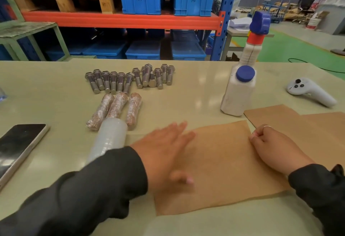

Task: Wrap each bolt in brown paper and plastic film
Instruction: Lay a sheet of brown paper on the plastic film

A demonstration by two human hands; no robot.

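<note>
Your left hand (166, 153) lies flat on the sheet of brown paper (220, 168), fingers straight and spread, pressing its left part down and holding nothing. Your right hand (274, 148) sits at the sheet's right edge with the fingers curled in; it looks as if it pinches that edge near the far corner, though the fingertips are too tucked to be sure.

Take the sheet as your landmark. The bare bolts (130, 78) lie beyond it and to its left, well apart from it, in a loose row with their heads away from you and their shanks pointing roughly back toward you. Three wrapped bolts (115, 110) lie between that row and the sheet's far left corner, on the same near-to-far line. The roll of plastic film (110, 138) lies just left of the sheet, beside your left wrist. More brown paper (298, 123) sits to the sheet's right, with a white bottle (239, 93) beyond its far right corner.

No bolt is on the sheet yet, so I judge the next reach is for one. Your left hand is the nearer: the bolts lie straight ahead of its fingertips and slightly left, while your right would have to cross the whole sheet.
</note>
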